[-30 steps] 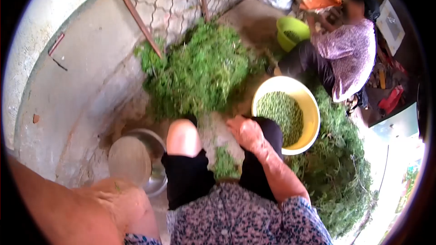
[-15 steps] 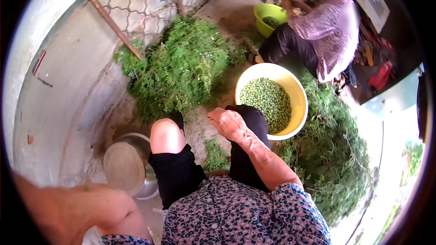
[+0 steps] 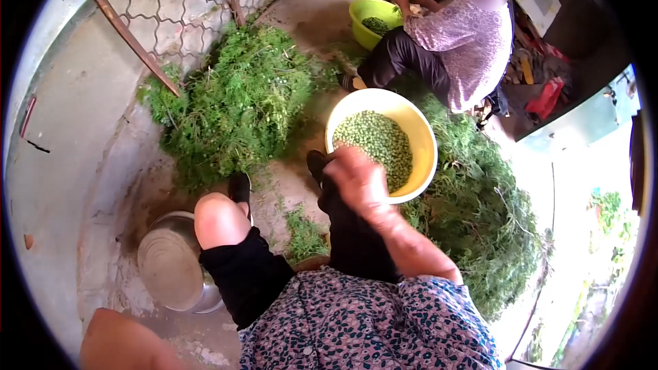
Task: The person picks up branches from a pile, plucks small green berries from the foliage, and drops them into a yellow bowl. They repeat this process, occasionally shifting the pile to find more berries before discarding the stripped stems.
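Observation:
My right hand (image 3: 356, 177) is over my dark trouser leg, overlapping the near left rim of a large yellow basin (image 3: 426, 154). Motion blurs its fingers, and I cannot tell whether anything is in them. Small round green fruits (image 3: 387, 140) fill the bottom of the basin. Of my left side only part of the bare arm (image 3: 123, 344) shows at the lower left; the left hand is out of view. A small clump of green sprigs (image 3: 303, 234) lies on the floor between my legs.
Feathery green branches are heaped ahead left (image 3: 240, 106) and on the right (image 3: 480, 226). A metal pot (image 3: 168, 268) sits beside my bare knee. Ahead right, a seated person (image 3: 456, 48) works over a lime-green basin (image 3: 358, 24). Wire mesh (image 3: 178, 10) stands along the wall.
My right hand has lifted and moved from between my knees toward the yellow basin's near rim. My left arm has dropped lower in view. The whole scene has shifted slightly left.

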`<state>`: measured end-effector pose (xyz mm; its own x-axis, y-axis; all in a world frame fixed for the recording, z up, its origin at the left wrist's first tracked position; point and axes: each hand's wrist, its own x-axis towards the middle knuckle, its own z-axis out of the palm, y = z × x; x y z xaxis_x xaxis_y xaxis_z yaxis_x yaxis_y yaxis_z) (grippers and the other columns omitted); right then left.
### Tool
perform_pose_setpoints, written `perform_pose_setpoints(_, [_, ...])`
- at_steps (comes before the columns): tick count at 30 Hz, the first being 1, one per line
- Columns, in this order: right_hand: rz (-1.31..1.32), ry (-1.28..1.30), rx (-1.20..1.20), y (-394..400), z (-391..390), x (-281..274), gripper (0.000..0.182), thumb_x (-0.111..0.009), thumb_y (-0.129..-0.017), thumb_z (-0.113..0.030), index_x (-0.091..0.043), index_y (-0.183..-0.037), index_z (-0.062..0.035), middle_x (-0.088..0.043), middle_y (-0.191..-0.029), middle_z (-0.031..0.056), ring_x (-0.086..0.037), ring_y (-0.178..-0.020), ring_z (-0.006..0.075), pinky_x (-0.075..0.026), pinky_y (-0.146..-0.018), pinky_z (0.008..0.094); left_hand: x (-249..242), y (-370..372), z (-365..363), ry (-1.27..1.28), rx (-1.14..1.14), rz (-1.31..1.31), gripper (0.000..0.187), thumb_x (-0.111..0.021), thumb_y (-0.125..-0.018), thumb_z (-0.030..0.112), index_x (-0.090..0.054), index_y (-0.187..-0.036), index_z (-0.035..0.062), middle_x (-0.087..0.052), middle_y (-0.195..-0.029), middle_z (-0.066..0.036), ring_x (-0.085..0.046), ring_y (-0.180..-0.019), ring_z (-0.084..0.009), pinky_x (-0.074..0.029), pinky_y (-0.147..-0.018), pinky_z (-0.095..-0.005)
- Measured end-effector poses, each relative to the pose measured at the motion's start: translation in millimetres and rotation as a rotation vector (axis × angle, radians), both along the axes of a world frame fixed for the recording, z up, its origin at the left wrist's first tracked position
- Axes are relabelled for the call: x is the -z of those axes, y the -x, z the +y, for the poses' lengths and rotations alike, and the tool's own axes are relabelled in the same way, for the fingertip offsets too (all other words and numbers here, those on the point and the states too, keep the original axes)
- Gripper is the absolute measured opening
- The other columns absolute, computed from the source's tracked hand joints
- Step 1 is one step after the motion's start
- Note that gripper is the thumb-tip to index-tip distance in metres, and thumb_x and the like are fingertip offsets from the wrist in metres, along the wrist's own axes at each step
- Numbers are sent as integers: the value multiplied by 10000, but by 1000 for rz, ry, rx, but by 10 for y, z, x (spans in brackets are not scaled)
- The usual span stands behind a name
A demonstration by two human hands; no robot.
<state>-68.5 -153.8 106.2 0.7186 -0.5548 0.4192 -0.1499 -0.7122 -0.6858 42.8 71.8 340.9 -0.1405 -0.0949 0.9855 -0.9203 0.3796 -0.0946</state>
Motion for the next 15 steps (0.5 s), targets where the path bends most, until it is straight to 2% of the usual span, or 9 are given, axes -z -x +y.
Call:
perform_pose_setpoints(1, [69,-155,180,182,-186,-130,357,-721,-679,-68,-583,-1008,-57,-621,-923,121,-601,-884,223,-481,-781,341,-6,-8,-7,3,2,1,297,-430,-833,78,-508,-1093,-44,-517,-1136,-116,-462,-1079,-252,-316,-989,-410])
perform_pose_setpoints(3, [-657,-680,238,618,-882,-218,264,-562,-852,-189,-551,-1099,-96,-624,-940,81,-606,-758,179,-518,-714,344,-22,-2,-16,6,8,-3,293,-427,-840,77,-506,-1095,-44,-518,-1134,-110,-463,-1076,-246,-315,-988,-409])
perform_pose_setpoints(4, [-469,39,421,935,-1301,-416,268,-466,-904,-218,-531,-1111,-61,-608,-940,113,-602,-725,172,-521,-687,320,-29,6,-19,12,14,-7,291,-425,-843,77,-504,-1096,-44,-518,-1134,-108,-463,-1074,-244,-315,-988,-408])
perform_pose_setpoints(6, [-455,334,943,1302,-1629,-1141,403,-441,-893,-117,-360,-1271,-2,-610,-910,142,-596,-740,183,-508,-756,296,-45,20,-40,27,28,-9,287,-422,-850,77,-502,-1098,-43,-519,-1132,-102,-463,-1072,-239,-314,-988,-408])
perform_pose_setpoints(8, [-791,332,703,1687,-1886,-1557,478,-456,-881,-95,-285,-1319,-12,-608,-888,131,-597,-737,180,-512,-739,284,-51,33,-57,30,31,-10,283,-419,-856,77,-500,-1100,-43,-521,-1130,-96,-464,-1069,-234,-313,-987,-407])
perform_pose_setpoints(11, [-659,280,755,1652,-1776,-1625,470,-489,-873,-99,-318,-1300,-5,-598,-900,122,-594,-763,182,-507,-753,293,-72,67,-54,60,20,-21,278,-414,-866,76,-497,-1103,-42,-522,-1127,-88,-464,-1065,-226,-312,-986,-405])
perform_pose_setpoints(13, [-503,261,753,1249,-1467,-1303,416,-483,-889,-172,-387,-1223,57,-583,-839,87,-555,-762,154,-476,-762,293,-76,67,-45,77,14,-15,274,-410,-873,76,-495,-1105,-41,-523,-1126,-82,-464,-1062,-221,-311,-986,-404])
perform_pose_setpoints(14, [-536,370,581,1129,-1609,-906,220,-508,-867,-72,-535,-1077,-15,-592,-873,99,-570,-712,155,-488,-577,277,-72,66,-32,91,6,-17,272,-409,-876,76,-494,-1106,-41,-524,-1125,-79,-465,-1061,-218,-311,-986,-404])
perform_pose_setpoints(15, [-402,166,504,918,-1455,-698,126,-517,-847,-12,-566,-963,-17,-587,-817,83,-577,-702,148,-500,-561,285,-69,74,9,115,2,-19,270,-407,-879,76,-493,-1107,-41,-524,-1124,-76,-465,-1059,-215,-310,-985,-403])
